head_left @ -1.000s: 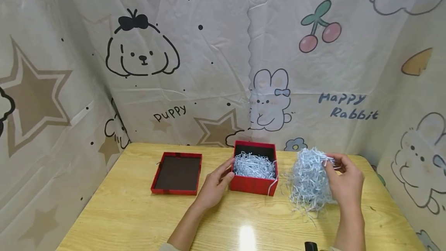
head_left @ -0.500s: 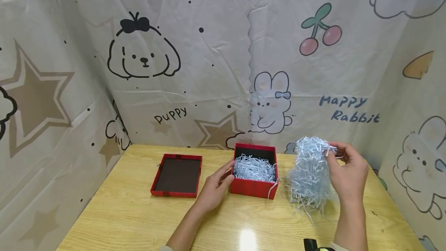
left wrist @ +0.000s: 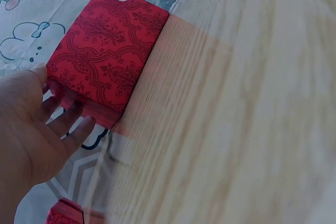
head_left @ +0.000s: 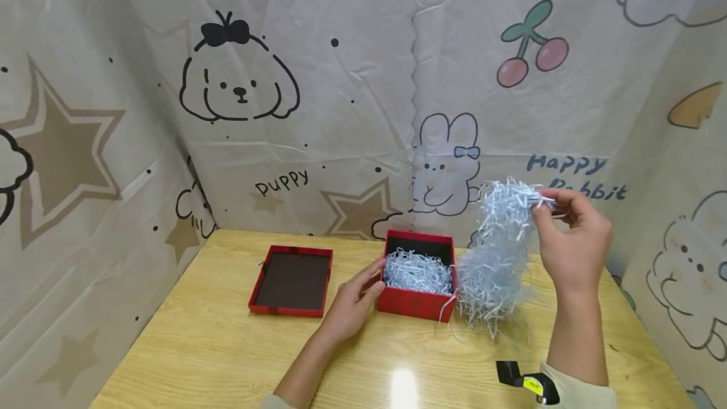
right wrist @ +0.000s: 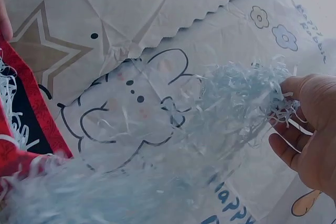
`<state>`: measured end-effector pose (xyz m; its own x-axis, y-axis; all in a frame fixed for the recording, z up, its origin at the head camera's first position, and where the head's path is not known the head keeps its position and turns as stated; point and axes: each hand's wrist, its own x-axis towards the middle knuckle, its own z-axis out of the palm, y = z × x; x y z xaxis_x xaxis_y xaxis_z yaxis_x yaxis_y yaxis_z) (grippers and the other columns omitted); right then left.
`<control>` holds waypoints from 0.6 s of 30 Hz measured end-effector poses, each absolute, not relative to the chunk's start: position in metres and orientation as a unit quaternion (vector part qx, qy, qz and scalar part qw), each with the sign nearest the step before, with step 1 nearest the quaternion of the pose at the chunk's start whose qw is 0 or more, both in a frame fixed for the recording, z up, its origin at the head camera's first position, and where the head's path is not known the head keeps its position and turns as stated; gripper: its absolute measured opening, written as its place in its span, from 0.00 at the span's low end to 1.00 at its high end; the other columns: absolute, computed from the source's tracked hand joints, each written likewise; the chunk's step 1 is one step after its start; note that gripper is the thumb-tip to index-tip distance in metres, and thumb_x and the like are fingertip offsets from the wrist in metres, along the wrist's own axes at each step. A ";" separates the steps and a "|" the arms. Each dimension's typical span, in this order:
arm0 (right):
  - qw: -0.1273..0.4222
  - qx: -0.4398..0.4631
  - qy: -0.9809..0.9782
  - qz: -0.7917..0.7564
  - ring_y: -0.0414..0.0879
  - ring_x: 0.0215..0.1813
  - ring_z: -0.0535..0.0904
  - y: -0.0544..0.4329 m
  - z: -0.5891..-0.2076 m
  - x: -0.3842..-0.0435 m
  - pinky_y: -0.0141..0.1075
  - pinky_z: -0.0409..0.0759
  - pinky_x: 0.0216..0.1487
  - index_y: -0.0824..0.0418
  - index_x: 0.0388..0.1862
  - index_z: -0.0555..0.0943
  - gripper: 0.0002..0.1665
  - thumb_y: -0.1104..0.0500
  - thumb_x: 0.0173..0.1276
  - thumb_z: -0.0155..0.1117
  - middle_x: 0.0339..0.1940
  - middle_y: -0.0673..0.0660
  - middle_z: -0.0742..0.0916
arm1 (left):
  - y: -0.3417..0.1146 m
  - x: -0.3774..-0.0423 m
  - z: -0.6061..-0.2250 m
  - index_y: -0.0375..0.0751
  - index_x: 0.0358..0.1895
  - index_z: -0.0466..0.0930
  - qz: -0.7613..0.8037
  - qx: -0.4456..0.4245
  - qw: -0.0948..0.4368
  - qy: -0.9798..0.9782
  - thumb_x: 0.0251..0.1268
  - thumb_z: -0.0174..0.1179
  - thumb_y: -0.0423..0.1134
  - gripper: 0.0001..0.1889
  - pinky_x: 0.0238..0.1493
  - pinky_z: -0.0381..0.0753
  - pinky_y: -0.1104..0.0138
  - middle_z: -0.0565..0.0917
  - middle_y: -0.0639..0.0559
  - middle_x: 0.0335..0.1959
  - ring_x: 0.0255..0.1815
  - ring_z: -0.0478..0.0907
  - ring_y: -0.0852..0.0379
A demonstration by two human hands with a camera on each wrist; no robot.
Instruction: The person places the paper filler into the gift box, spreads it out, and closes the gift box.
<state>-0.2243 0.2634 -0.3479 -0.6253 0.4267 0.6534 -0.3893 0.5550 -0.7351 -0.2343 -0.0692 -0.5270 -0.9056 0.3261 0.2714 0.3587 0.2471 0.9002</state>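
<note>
A red patterned gift box (head_left: 417,303) stands with its top uncovered, pale blue shredded paper (head_left: 417,272) filling its lower part. My left hand (head_left: 349,308) touches the box's left side; in the left wrist view its fingers (left wrist: 79,132) lie extended along that wall. To the right, my right hand (head_left: 573,242) pinches a long clump of pale blue shredded paper (head_left: 508,219) by its upper end. The clump hangs down beside the box, its blurred lower end overlapping the box's right edge in the right wrist view.
The red box lid (head_left: 292,279), dark inside facing up, lies on the wooden table (head_left: 227,365) left of the box. A printed cloth curtain (head_left: 318,118) encloses the back and sides. A black strap with a yellow label (head_left: 534,385) is at the right wrist.
My right hand has lifted the shredded paper higher, and its hanging lower end has swung left towards the box. My left hand stays at the box's left side.
</note>
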 end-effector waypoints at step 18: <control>0.432 0.074 -0.743 0.506 0.41 0.40 0.80 0.224 -0.311 -0.231 0.27 0.79 0.42 0.69 0.49 0.88 0.09 0.71 0.72 0.69 0.43 0.52 0.89 | -0.068 -0.233 -0.526 0.48 0.81 0.68 -0.593 -0.214 0.025 -0.776 0.82 0.57 0.36 0.27 0.71 0.76 0.50 0.67 0.47 0.82 0.73 0.76 0.42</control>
<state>-0.2310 0.2238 -0.3114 -0.6152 0.3267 0.7175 -0.5475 0.4778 -0.6870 -0.2330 -0.0678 -0.5256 -0.9070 0.3022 0.2933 0.3623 0.2052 0.9092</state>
